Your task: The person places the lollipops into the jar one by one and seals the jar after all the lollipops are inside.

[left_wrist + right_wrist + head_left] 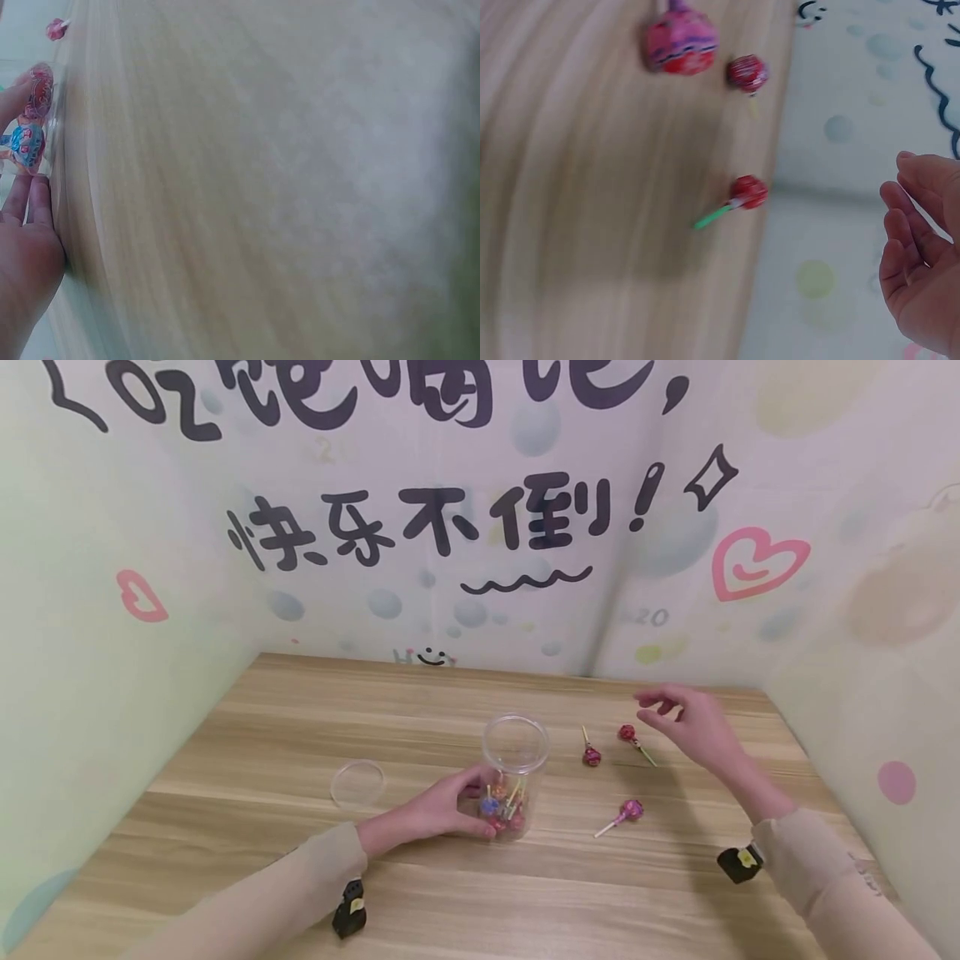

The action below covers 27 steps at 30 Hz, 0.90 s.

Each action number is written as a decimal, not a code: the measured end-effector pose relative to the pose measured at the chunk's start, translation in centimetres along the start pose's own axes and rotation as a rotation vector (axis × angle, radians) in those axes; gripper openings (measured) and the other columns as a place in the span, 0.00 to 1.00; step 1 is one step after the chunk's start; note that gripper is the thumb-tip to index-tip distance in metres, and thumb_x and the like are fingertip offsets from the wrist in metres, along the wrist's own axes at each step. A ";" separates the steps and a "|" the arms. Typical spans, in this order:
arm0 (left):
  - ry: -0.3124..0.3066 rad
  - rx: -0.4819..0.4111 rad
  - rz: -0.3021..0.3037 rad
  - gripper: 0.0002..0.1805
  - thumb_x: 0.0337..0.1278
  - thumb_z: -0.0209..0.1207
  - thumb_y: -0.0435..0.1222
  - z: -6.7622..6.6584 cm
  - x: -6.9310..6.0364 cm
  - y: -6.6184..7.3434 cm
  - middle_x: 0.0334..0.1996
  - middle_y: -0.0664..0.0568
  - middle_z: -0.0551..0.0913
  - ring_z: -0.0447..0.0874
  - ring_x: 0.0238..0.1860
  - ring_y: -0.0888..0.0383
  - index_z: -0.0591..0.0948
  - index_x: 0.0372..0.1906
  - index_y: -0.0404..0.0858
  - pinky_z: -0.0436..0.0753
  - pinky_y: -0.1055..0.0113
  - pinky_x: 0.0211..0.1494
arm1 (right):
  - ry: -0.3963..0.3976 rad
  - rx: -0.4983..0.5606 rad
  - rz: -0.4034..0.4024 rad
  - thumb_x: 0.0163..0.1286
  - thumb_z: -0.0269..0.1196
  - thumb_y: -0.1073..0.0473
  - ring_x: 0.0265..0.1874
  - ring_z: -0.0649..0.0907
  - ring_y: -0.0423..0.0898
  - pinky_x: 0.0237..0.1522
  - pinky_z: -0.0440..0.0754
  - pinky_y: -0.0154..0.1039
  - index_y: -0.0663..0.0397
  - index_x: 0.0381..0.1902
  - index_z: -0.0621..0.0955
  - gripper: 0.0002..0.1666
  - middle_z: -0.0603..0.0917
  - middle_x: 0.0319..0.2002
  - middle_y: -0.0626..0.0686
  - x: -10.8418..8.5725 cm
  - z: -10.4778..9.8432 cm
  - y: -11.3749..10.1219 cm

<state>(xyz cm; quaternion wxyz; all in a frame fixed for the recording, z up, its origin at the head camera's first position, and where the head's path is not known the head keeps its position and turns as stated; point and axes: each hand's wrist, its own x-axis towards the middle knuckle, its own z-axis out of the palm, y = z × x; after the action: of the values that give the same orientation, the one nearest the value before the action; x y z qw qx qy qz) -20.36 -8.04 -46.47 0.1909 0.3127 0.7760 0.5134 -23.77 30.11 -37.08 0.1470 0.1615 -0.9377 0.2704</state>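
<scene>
A clear plastic jar (516,752) stands upright and uncovered on the table, with several wrapped lollipops (504,806) in its lower part. My left hand (442,806) grips the jar low on its left side, thumb in front and fingers behind. Raised above the table at the right, my right hand (693,727) holds nothing, its fingers loosely bent. Below and left of it lies a red lollipop with a green stick (627,733). Another red lollipop (592,757) is closer to the jar, and a pink-purple lollipop (632,811) lies nearer the front.
A round clear lid (358,784) lies flat on the table left of the jar. The wooden table (247,727) meets a printed wall (420,610) at the back, with walls at both sides as well.
</scene>
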 end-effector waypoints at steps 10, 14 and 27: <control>-0.001 -0.004 -0.005 0.34 0.48 0.74 0.36 0.0 -0.1 0.3 0.63 0.47 0.75 0.73 0.67 0.49 0.72 0.61 0.39 0.72 0.61 0.71 | -0.075 -0.005 0.081 0.63 0.69 0.62 0.40 0.84 0.54 0.36 0.78 0.35 0.59 0.49 0.84 0.16 0.88 0.44 0.61 -1.5 2.4 3.6; -0.004 0.000 -0.018 0.35 0.48 0.74 0.37 -0.1 -0.1 0.3 0.64 0.49 0.75 0.72 0.67 0.51 0.71 0.63 0.41 0.71 0.60 0.71 | -0.142 -0.024 0.101 0.63 0.69 0.61 0.40 0.84 0.54 0.40 0.82 0.44 0.61 0.50 0.83 0.18 0.88 0.44 0.62 -1.8 3.1 4.5; -0.011 -0.001 -0.007 0.35 0.49 0.73 0.37 -0.1 -0.1 0.2 0.64 0.47 0.74 0.71 0.68 0.49 0.71 0.63 0.40 0.71 0.61 0.71 | -0.250 -0.019 0.129 0.59 0.70 0.63 0.32 0.84 0.47 0.36 0.83 0.40 0.65 0.48 0.83 0.19 0.88 0.37 0.60 -1.4 4.4 5.5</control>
<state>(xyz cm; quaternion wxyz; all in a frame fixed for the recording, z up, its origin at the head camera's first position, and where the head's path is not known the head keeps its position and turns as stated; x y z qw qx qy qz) -20.30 -8.12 -46.22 0.1972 0.3127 0.7758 0.5113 -25.41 32.37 -43.64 0.0127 0.1318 -0.9597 0.2480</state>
